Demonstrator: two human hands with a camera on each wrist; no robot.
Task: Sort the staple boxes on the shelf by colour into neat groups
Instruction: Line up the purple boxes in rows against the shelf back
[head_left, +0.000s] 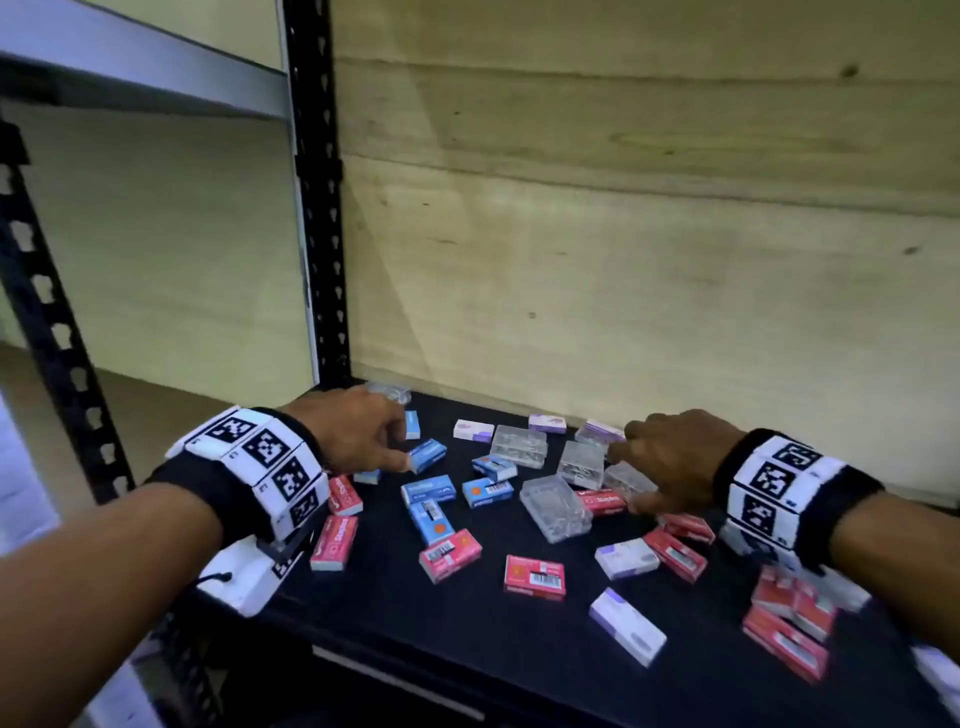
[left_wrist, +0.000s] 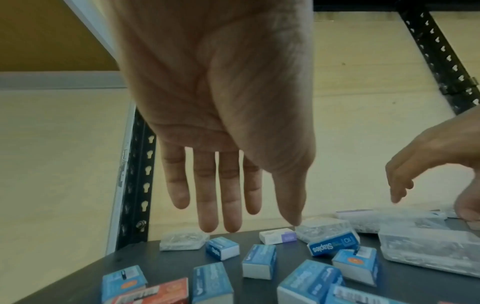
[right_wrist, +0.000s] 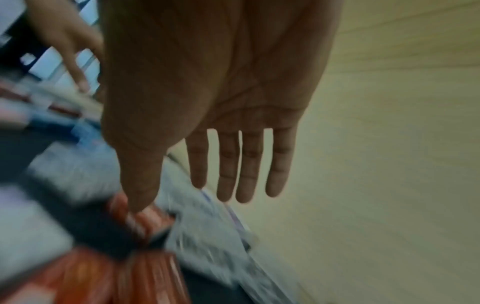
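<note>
Small staple boxes lie scattered on the black shelf (head_left: 389, 613). Blue boxes (head_left: 428, 490) cluster left of centre, and red boxes (head_left: 534, 576) lie along the front and in a pile at the right (head_left: 789, 623). White-purple boxes (head_left: 626, 558) and clear plastic boxes (head_left: 556, 506) are mixed in. My left hand (head_left: 387, 441) hovers over the blue boxes (left_wrist: 259, 260) with straight fingers (left_wrist: 205, 205) and holds nothing. Its thumb tip is close beside one blue box (head_left: 427, 455). My right hand (head_left: 639, 475) hangs flat above the clear boxes. Its thumb is near a red box (right_wrist: 140, 218) in the blurred right wrist view.
A plywood wall (head_left: 623, 260) closes the back of the shelf. A black perforated upright (head_left: 317, 208) stands at the back left corner, with a clear box (head_left: 387, 391) beside it. A grey upper shelf (head_left: 130, 67) runs overhead at left. The shelf's front strip is bare.
</note>
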